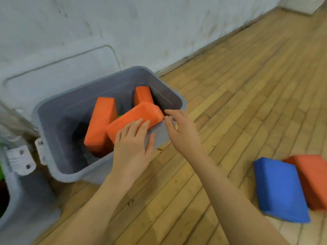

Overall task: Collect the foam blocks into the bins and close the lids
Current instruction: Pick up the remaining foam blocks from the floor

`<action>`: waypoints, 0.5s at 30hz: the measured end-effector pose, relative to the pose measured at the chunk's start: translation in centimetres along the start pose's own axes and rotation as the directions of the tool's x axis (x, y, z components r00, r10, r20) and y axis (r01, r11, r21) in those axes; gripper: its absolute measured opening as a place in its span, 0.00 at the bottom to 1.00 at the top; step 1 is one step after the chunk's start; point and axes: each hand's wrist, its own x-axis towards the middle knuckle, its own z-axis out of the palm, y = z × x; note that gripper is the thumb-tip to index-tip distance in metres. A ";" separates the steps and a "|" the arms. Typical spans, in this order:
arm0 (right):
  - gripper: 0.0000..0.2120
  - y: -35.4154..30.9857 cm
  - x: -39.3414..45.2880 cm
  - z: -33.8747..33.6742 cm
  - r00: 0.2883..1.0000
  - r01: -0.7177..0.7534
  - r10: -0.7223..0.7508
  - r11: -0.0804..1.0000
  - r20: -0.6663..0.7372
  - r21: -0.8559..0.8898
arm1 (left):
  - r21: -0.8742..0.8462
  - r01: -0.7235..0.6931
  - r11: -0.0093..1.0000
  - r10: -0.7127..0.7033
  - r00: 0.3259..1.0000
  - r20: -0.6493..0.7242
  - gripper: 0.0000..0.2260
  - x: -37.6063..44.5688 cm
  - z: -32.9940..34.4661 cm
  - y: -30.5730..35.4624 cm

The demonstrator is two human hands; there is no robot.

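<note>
A grey bin (58,167) stands open against the wall with its lid (62,71) leaning up behind it. Inside are three orange foam blocks: one upright (100,124), one at the back (142,94), and one lying slanted over the front rim (136,115). My left hand (132,144) rests flat on that slanted block, fingers straight. My right hand (182,131) hovers by the block's right end with relaxed fingers, holding nothing. On the floor at the right lie a blue foam block (279,190) and an orange one (313,179) side by side.
A second grey bin (21,197) stands at the left edge, with white latches and something green inside. The floor is wooden planks (230,85); the white wall runs along the back.
</note>
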 end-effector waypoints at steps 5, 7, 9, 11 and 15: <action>0.16 7.4 -4.1 -5.9 0.993 -0.101 0.113 0.970 0.041 -0.223 | 0.280 0.026 0.960 -0.066 0.989 0.133 0.20 1.1 5.9 0.5; 0.16 10.4 -5.9 -7.9 0.988 -0.139 0.154 0.948 0.030 -0.286 | 0.250 -0.017 0.968 -0.032 0.982 0.189 0.21 0.7 8.2 2.3; 0.16 13.7 -7.5 -9.8 0.980 -0.185 0.200 0.924 0.011 -0.334 | 0.127 -0.082 0.989 0.049 0.968 0.246 0.22 -0.5 11.2 6.0; 0.16 17.2 -9.3 -11.6 0.967 -0.249 0.251 0.904 -0.040 -0.347 | -0.002 -0.118 0.993 0.113 0.950 0.293 0.21 -2.5 14.4 10.6; 0.15 25.4 -13.5 -15.6 0.937 -0.348 0.311 0.862 -0.159 -0.367 | -0.145 -0.137 0.980 0.183 0.906 0.382 0.18 -6.8 21.3 19.3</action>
